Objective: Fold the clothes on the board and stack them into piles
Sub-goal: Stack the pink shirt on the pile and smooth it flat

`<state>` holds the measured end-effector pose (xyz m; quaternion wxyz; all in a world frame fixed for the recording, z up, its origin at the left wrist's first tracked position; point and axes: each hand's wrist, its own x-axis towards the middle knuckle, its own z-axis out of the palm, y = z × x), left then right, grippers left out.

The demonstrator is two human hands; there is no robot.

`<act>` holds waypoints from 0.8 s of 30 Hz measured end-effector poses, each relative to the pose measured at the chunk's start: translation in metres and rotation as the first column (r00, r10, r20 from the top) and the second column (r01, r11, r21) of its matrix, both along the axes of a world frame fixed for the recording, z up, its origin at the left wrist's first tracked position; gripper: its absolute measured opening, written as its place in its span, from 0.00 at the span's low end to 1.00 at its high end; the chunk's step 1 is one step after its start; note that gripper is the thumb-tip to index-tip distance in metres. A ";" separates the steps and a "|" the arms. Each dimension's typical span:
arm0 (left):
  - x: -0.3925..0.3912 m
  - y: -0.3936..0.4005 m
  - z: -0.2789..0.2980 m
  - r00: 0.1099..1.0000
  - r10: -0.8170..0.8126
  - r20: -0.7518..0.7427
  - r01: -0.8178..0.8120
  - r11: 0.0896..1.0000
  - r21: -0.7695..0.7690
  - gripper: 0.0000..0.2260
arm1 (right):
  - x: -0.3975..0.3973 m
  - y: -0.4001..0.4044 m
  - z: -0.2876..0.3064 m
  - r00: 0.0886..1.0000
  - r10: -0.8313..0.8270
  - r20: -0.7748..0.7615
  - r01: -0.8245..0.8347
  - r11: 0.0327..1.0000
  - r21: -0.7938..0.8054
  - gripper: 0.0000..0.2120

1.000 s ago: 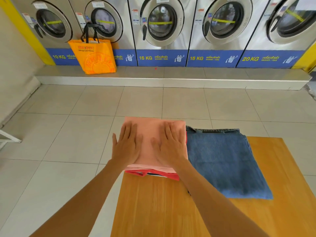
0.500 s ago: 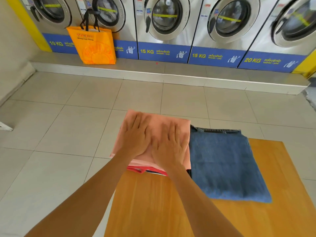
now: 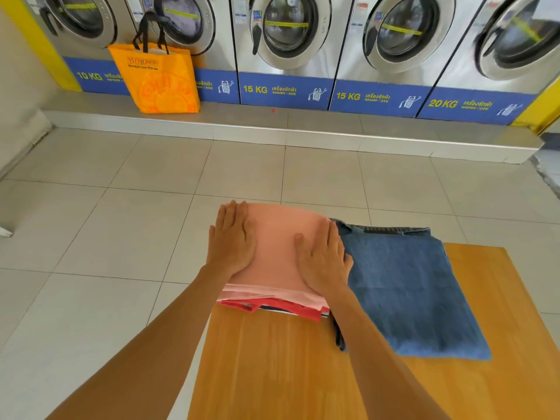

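Wooden board bears clothes before washing machines.

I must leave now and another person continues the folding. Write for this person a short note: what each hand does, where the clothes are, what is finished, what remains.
Left hand: flat, open, palm down on the left edge of the pink folded garment.
Right hand: flat, open, on the same garment's right edge, next to the jeans.
Clothes: the pink garment tops a pile at the far left corner of the wooden board, with a red garment and a striped one beneath. Folded blue jeans lie beside the pile on the right.
Done: both piles look folded and stacked.
Left: lift the hands; no unfolded clothes are in view, so check outside the frame.
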<state>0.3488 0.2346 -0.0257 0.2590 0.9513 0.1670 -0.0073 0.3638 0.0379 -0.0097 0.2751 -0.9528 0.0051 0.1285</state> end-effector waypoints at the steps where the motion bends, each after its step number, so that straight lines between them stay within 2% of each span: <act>1: 0.000 0.000 0.004 1.000 0.001 0.003 -0.001 0.999 -0.037 0.26 | 0.004 0.000 0.004 0.999 -0.021 -0.030 0.020 0.999 -0.047 0.40; 3: -0.002 0.001 0.014 0.997 0.065 0.050 -0.057 0.989 -0.136 0.25 | 0.008 0.008 0.016 1.000 -0.027 -0.004 0.026 0.987 -0.156 0.40; 4: -0.004 0.005 0.017 0.985 0.153 0.082 -0.136 0.973 -0.189 0.23 | 0.006 0.017 0.021 0.997 0.030 0.077 -0.015 0.983 -0.185 0.38; 6: -0.009 0.017 0.021 0.923 0.365 0.125 -0.337 0.920 -0.199 0.21 | -0.003 0.036 0.024 0.945 0.230 0.231 -0.194 0.967 -0.167 0.35; 7: -0.010 0.024 0.022 0.901 0.413 0.132 -0.390 0.906 -0.166 0.19 | -0.010 0.044 0.021 0.915 0.323 0.244 -0.294 0.944 -0.148 0.33; 9: -0.007 0.033 0.024 0.908 0.404 0.112 -0.381 0.907 -0.177 0.16 | -0.017 0.050 0.009 0.882 0.422 0.208 -0.403 0.906 -0.132 0.32; 13: 0.012 0.042 0.038 0.920 0.388 0.054 -0.373 0.909 -0.187 0.18 | -0.009 0.049 0.000 0.881 0.435 0.189 -0.405 0.897 -0.177 0.34; 16: 0.027 0.050 0.038 0.899 0.437 -0.023 -0.431 0.875 -0.220 0.15 | -0.009 0.052 0.001 0.881 0.437 0.180 -0.402 0.894 -0.199 0.36; 18: 0.031 0.056 0.034 0.840 0.532 -0.105 -0.532 0.772 -0.346 0.12 | -0.010 0.054 0.002 0.886 0.434 0.166 -0.399 0.894 -0.205 0.37; 20: 0.033 0.061 0.030 0.774 0.592 -0.225 -0.612 0.609 -0.504 0.07 | -0.009 0.057 0.004 0.884 0.444 0.148 -0.407 0.885 -0.226 0.38; 21: 0.032 0.064 0.028 0.759 0.594 -0.265 -0.626 0.557 -0.545 0.07 | -0.008 0.058 0.005 0.884 0.445 0.140 -0.409 0.883 -0.230 0.38; 22: 0.033 0.066 0.026 0.766 0.577 -0.281 -0.619 0.546 -0.565 0.09 | -0.008 0.059 0.005 0.885 0.443 0.142 -0.406 0.884 -0.229 0.38; 23: 0.033 0.066 0.029 0.789 0.553 -0.268 -0.595 0.580 -0.557 0.09 | -0.008 0.058 0.005 0.885 0.441 0.152 -0.403 0.887 -0.226 0.38; 24: 0.029 0.065 0.033 0.822 0.526 -0.220 -0.556 0.654 -0.513 0.11 | -0.008 0.057 0.003 0.884 0.439 0.161 -0.401 0.889 -0.221 0.38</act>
